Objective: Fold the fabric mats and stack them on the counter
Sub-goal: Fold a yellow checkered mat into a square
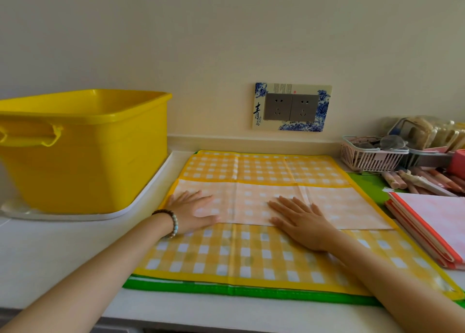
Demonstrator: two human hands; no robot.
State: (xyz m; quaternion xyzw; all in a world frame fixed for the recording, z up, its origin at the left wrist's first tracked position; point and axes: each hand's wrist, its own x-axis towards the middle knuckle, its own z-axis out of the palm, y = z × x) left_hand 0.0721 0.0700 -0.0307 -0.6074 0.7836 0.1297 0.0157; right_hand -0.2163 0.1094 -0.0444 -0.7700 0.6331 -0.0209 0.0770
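Note:
A yellow checked fabric mat (251, 254) lies spread on the white counter (50, 252), with its far part folded toward me so the paler underside shows as a band across the middle. My left hand (193, 212) presses flat on the left end of that folded band. My right hand (302, 219) presses flat on its middle, fingers straight. Under the yellow mat lies a green-edged mat (226, 290), only its border showing. A folded pink mat with an orange edge (432, 227) rests at the right.
A big yellow plastic tub (83, 151) stands on a white tray at the left. At the back right are a small pink basket (370, 156), packets and several pencils (422, 181). A double wall socket (292, 107) sits above the mat.

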